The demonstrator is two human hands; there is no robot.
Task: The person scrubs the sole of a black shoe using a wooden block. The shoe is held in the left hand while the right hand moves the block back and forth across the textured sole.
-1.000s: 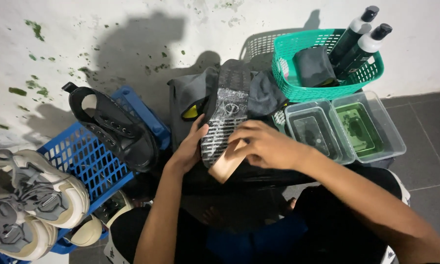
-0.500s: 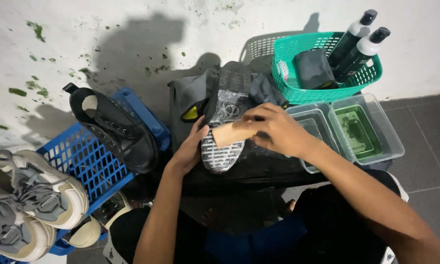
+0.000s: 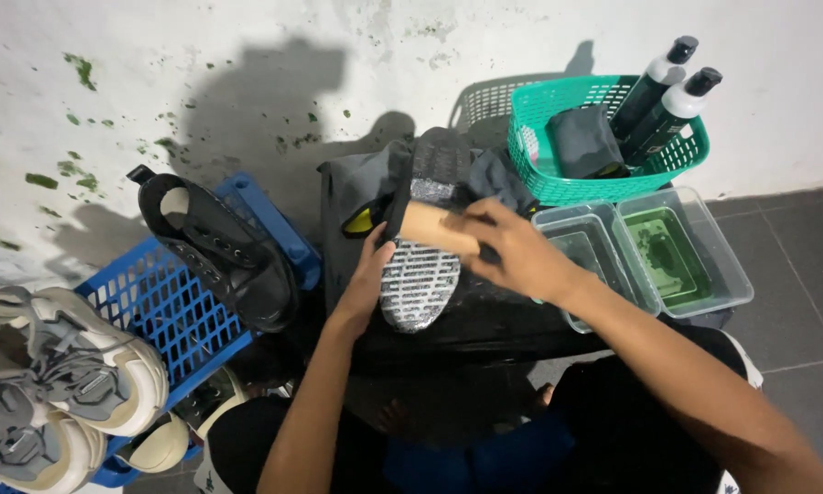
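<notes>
The left hand (image 3: 367, 279) gripped the edge of a shoe insole (image 3: 420, 274) lying sole-up on a black-covered surface (image 3: 484, 320), while the right hand (image 3: 512, 252) was closed around a wooden brush (image 3: 437, 229) pressed across the insole's patterned grey face. Just right of the hands sat two clear tubs of greenish water (image 3: 677, 256), with a green basket (image 3: 603, 137) behind them holding a dark cloth (image 3: 583, 142) and two black-capped bottles (image 3: 667, 96). To the left, a black sneaker (image 3: 219, 252) rested on a blue crate (image 3: 169, 311), beside beige sneakers (image 3: 54, 384).
</notes>
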